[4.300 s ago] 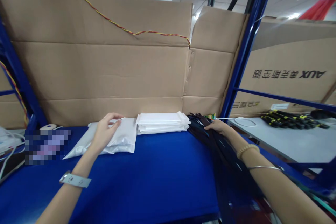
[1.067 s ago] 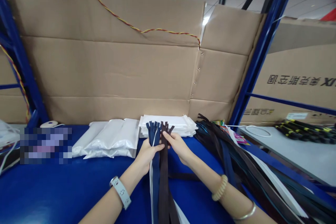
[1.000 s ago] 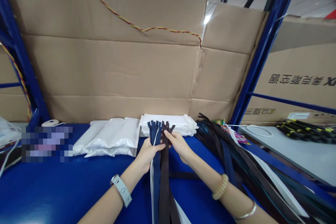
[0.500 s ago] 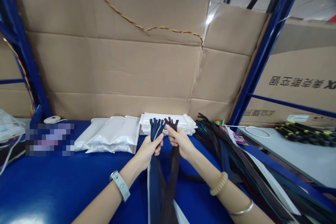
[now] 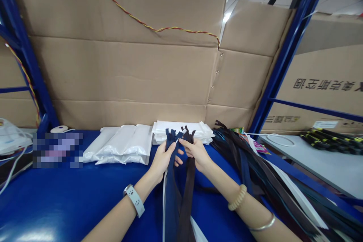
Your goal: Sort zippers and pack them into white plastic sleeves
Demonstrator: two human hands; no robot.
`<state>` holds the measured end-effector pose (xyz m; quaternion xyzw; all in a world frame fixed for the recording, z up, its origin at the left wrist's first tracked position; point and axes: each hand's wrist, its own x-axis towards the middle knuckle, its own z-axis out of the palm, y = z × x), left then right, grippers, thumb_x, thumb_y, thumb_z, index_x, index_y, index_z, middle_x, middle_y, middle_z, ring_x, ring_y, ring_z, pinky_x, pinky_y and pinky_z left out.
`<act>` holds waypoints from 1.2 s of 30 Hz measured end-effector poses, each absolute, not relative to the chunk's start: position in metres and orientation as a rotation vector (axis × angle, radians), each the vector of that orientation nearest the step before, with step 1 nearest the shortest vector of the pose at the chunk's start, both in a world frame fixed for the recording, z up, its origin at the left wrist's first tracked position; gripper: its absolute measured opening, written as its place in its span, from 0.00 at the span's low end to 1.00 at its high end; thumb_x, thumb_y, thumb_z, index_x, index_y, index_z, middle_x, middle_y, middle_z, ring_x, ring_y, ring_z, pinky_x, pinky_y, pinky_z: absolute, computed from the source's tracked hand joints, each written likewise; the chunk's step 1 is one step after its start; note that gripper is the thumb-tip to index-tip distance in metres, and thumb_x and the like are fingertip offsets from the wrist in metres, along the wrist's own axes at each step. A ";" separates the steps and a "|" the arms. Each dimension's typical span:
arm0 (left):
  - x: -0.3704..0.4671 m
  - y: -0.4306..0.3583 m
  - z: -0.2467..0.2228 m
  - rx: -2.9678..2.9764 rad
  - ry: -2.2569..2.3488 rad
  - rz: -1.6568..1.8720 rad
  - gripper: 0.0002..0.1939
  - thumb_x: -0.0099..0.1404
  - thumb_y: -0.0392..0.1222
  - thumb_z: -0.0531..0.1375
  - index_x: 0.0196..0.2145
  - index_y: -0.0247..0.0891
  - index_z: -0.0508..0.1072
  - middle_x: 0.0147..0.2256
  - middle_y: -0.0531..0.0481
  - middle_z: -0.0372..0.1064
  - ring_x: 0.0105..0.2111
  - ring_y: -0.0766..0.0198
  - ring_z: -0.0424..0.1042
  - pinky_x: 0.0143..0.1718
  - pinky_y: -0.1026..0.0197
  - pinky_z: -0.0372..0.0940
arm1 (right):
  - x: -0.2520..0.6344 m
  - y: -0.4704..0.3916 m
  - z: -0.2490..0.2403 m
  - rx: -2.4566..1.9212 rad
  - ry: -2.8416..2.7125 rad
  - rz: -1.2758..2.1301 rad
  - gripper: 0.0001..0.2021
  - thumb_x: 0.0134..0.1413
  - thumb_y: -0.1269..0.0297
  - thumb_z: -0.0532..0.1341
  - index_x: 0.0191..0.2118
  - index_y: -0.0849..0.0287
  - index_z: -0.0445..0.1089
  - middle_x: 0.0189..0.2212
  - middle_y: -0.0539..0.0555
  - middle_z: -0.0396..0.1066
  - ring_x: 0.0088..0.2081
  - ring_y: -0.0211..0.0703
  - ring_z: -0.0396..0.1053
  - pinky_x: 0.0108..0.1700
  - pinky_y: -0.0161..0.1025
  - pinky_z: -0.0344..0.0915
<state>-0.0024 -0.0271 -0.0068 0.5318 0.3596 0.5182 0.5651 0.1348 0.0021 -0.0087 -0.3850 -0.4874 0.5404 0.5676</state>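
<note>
Near the middle of the blue table, my left hand [image 5: 163, 161] grips several navy zippers [image 5: 172, 196] close to their top ends, with a white strip along their left edge. Beside it, my right hand [image 5: 199, 155] is closed on dark brown zippers [image 5: 187, 196], and its thumb and forefinger reach over to the navy ends. The short tape ends of both bunches stick up above my fingers. Their long tails hang down toward me and run out of view at the bottom. The two hands are close together.
White plastic packets [image 5: 124, 143] lie at the left, and flat white packs [image 5: 181, 126] sit behind my hands. A heap of dark zippers [image 5: 255, 166] spreads along the right. A cardboard wall [image 5: 127, 72] closes off the back between blue posts [image 5: 279, 72].
The fingers of my left hand have loosened a little and spread beneath the navy zippers. My right thumb and forefinger have moved in onto the navy ends. The view has shifted slightly.
</note>
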 end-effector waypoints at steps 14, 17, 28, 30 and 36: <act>-0.007 -0.028 -0.004 0.930 0.906 1.224 0.16 0.61 0.46 0.60 0.43 0.33 0.69 0.31 0.41 0.75 0.26 0.62 0.75 0.26 0.64 0.70 | 0.136 0.007 -0.016 -0.861 -1.094 1.344 0.17 0.38 0.60 0.69 0.25 0.60 0.58 0.14 0.40 0.48 0.17 0.27 0.43 0.18 0.30 0.39; -0.007 -0.025 -0.008 0.910 0.908 1.234 0.15 0.60 0.44 0.62 0.42 0.33 0.70 0.32 0.41 0.75 0.28 0.61 0.76 0.28 0.63 0.70 | 0.137 0.007 -0.015 -0.830 -1.075 1.353 0.18 0.38 0.60 0.69 0.25 0.60 0.58 0.16 0.41 0.50 0.17 0.27 0.46 0.18 0.29 0.40; -0.008 -0.022 -0.015 0.999 0.773 1.221 0.16 0.57 0.44 0.64 0.40 0.32 0.72 0.31 0.42 0.75 0.28 0.63 0.75 0.33 0.62 0.70 | 0.136 0.005 -0.014 -0.862 -1.137 1.355 0.18 0.41 0.55 0.68 0.24 0.60 0.59 0.13 0.44 0.56 0.17 0.29 0.51 0.18 0.30 0.41; -0.008 -0.023 -0.014 1.008 0.780 1.215 0.16 0.57 0.44 0.64 0.41 0.33 0.72 0.30 0.43 0.75 0.28 0.63 0.75 0.33 0.62 0.69 | 0.137 0.005 -0.014 -0.835 -1.122 1.370 0.18 0.40 0.57 0.68 0.24 0.60 0.59 0.14 0.43 0.56 0.16 0.28 0.50 0.19 0.30 0.42; -0.007 -0.025 -0.012 1.046 0.764 1.205 0.16 0.56 0.44 0.65 0.41 0.33 0.73 0.32 0.43 0.75 0.29 0.62 0.74 0.33 0.62 0.68 | 0.137 0.008 -0.019 -0.797 -1.090 1.462 0.19 0.40 0.55 0.68 0.24 0.60 0.59 0.13 0.42 0.54 0.16 0.28 0.49 0.19 0.31 0.49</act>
